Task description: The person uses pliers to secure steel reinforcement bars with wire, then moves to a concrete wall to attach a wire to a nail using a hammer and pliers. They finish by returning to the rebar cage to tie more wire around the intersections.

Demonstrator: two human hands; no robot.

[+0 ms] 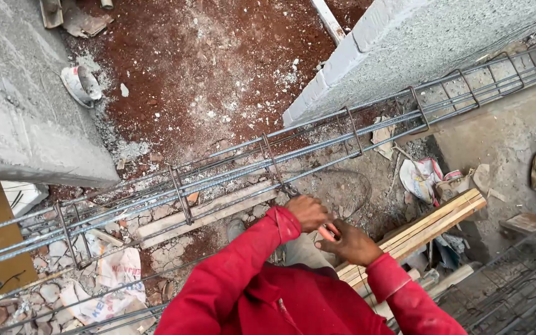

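Both hands met over the rebar cage (231, 177): left hand (307, 212) curled at a bar, right hand (353, 243) closed around an orange-handled tool (329, 232). Planks (423, 228), torn sacks (116, 273) and rubble (51, 291) crowded underneath, block walls (404, 43) either side.

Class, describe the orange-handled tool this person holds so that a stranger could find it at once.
Follow the long rebar cage to where the red sleeves meet. There, between the left hand and right hand, sits the orange-handled tool, the only bright orange thing among grey steel.
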